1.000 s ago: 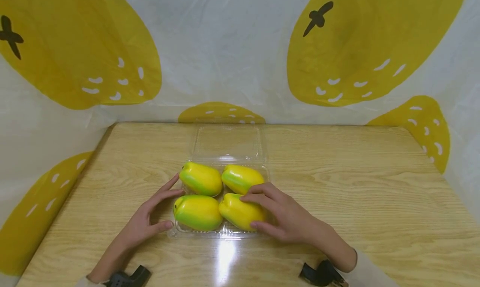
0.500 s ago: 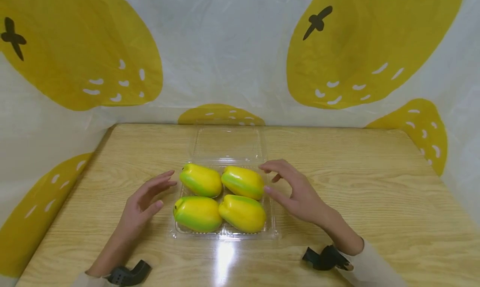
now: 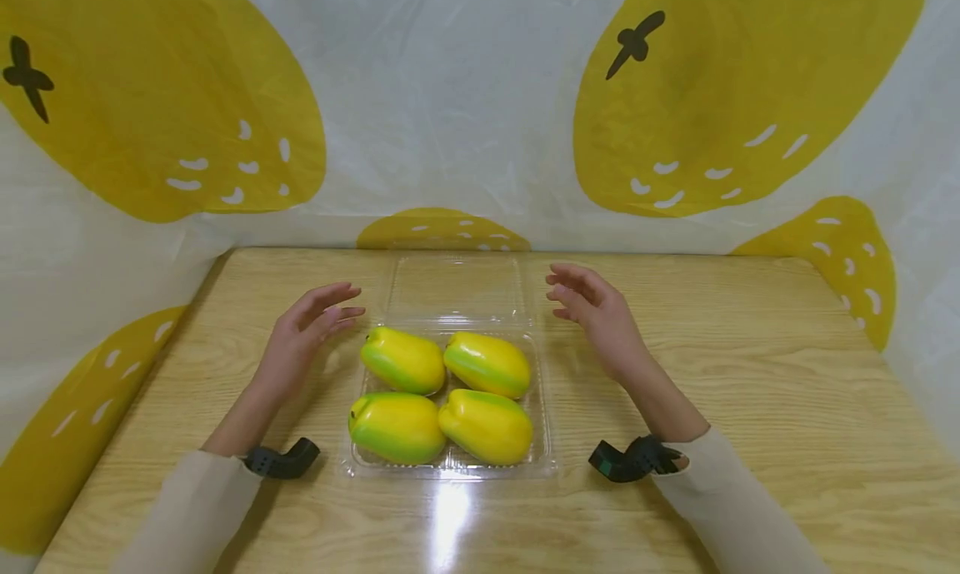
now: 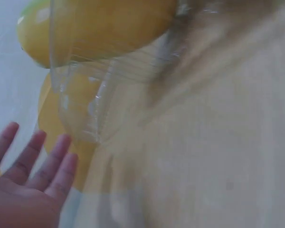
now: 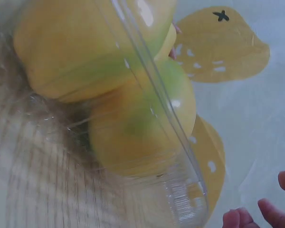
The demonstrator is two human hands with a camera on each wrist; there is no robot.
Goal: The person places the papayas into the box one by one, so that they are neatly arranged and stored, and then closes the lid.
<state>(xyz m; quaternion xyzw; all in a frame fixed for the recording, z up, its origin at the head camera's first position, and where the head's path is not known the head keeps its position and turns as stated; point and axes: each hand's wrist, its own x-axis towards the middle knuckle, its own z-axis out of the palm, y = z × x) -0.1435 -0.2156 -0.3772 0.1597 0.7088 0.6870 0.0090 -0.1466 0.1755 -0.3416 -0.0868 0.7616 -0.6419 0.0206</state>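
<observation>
Several yellow-and-green fruits (image 3: 486, 426), shaped like small papayas, lie in two rows inside a clear plastic clamshell box (image 3: 545, 441). The lid (image 3: 456, 287) of the box is folded back flat toward the wall. My left hand (image 3: 307, 332) is just left of the hinge side, palm toward the box, fingers extended and holding nothing. On the other side, my right hand (image 3: 596, 316) hovers right of the lid, its fingers loosely bent around nothing. In the right wrist view, fruits (image 5: 137, 118) show through the clear box wall, with fingertips (image 5: 270, 213) apart from it.
The box stands on a wood-grain table (image 3: 735, 374). Behind and at the sides hangs a white cloth (image 3: 450, 99) printed with large yellow fruits. Each wrist carries a black strap mount (image 3: 285, 460).
My right hand has let go of the near right fruit and moved away to the upper right. The left hand has moved forward beside the lid. The box and fruits stay in place.
</observation>
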